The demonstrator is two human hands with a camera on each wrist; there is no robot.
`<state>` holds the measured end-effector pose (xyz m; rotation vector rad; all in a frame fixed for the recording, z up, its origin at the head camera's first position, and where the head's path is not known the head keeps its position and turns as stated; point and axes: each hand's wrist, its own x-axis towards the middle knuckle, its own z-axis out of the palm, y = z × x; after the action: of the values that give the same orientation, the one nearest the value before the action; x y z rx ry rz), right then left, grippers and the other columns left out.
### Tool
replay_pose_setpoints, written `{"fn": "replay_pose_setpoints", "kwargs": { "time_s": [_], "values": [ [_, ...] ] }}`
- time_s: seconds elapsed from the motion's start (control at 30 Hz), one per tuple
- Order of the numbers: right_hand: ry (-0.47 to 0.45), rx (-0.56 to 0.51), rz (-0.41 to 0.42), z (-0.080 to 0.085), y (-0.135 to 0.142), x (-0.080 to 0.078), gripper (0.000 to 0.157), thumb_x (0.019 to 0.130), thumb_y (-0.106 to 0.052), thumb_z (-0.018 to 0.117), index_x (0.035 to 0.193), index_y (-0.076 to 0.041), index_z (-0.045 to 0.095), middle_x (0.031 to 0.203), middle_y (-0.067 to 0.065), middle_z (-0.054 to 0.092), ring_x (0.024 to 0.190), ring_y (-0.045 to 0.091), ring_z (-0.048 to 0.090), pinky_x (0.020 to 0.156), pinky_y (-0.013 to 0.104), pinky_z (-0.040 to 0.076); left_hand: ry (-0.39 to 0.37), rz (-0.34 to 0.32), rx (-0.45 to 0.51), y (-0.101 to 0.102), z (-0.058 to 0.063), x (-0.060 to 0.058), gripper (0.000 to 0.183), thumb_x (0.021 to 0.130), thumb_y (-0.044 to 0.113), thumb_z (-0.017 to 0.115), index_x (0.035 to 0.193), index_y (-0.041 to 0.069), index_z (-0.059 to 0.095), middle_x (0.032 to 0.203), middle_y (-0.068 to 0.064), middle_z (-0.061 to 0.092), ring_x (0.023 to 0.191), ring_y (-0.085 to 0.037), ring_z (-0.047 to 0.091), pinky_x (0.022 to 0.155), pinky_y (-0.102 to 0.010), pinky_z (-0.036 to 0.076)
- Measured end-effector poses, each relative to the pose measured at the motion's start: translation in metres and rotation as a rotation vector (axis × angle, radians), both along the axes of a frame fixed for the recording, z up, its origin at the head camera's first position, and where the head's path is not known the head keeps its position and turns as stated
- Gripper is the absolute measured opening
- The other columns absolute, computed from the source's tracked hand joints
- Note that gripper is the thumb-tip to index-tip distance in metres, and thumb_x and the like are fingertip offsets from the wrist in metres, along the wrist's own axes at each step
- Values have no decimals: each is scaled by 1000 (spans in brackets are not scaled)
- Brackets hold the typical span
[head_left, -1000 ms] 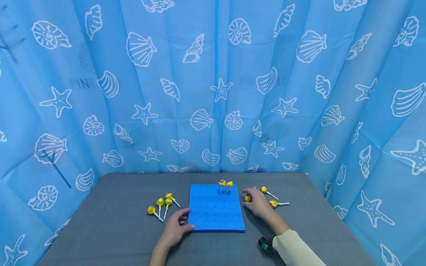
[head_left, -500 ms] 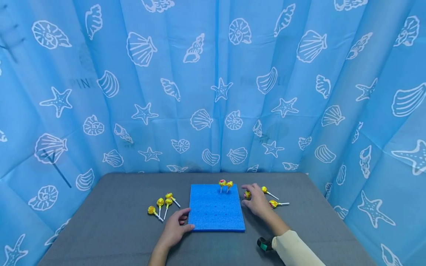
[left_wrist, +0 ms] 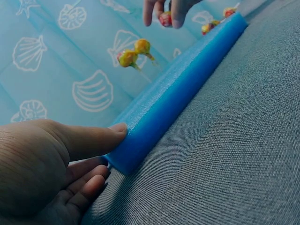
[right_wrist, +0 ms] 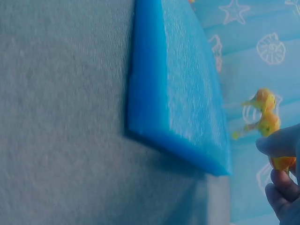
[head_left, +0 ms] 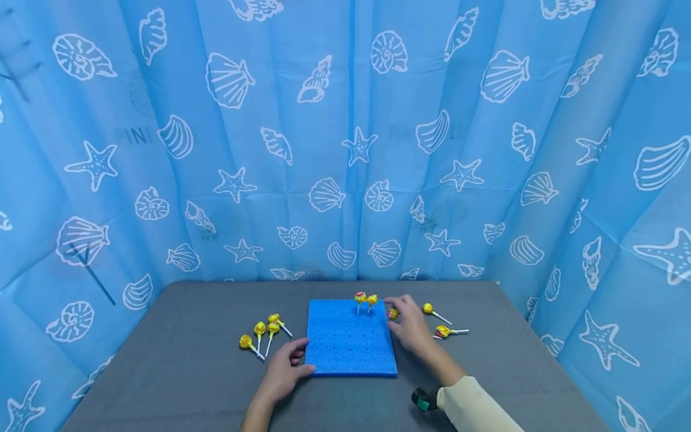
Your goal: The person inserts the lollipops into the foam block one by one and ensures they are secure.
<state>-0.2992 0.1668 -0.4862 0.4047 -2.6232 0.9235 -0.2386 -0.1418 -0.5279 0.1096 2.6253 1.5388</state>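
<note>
My left hand (head_left: 283,369) holds the near left corner of a blue foam board (head_left: 345,357); in the left wrist view the thumb (left_wrist: 101,139) lies on its top edge, the other fingers lower beside it. Two yellow-wrapped lollipops (head_left: 372,299) stand upright in the board's far right part. Just off its right edge, my right hand (head_left: 408,327) pinches another lollipop (head_left: 392,314) by its wrapped head, also visible in the right wrist view as an orange-yellow lollipop (right_wrist: 282,163) between thumb and fingers. Its stick is hidden by the hand. Small holes run in rows across the board.
Several lollipops (head_left: 260,328) lie on the grey table (head_left: 194,372) left of the board. To the right lie a lollipop (head_left: 428,308) and a nearer lollipop (head_left: 442,331), with a white stick end (head_left: 436,337) showing beside my hand. A blue shell-patterned curtain (head_left: 345,150) encloses the back and sides.
My right hand has moved left toward the board with the lollipop in its fingers, away from the lollipops on the right. The left hand and the board stay put.
</note>
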Motion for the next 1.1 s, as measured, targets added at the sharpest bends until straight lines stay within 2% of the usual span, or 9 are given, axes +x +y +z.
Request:
{"fn": "replay_pose_setpoints", "kwargs": {
  "time_s": [0.4,0.73,1.1],
  "values": [
    [72,-43,65,6,-14,7,41,79,3,78,116,-9,66,100,2,54,91,19,55,77,37,51,2,-2,2,-1,-2,-1,60,81,20,79,135,6,55,121,-11,57,107,-28,56,90,-49,48],
    [122,-102,121,8,-22,9,33,79,4,77,110,-3,67,100,7,58,88,22,58,77,49,53,-2,1,0,0,-1,0,60,82,20,79,135,6,55,122,-11,57,107,-28,56,90,-49,48],
    [85,-117,108,10,-27,16,29,79,0,78,105,-10,69,100,0,58,88,17,59,78,42,55,-6,2,4,0,0,1,60,82,20,79,135,6,55,122,-12,57,107,-28,56,91,-50,47]
  ]
}}
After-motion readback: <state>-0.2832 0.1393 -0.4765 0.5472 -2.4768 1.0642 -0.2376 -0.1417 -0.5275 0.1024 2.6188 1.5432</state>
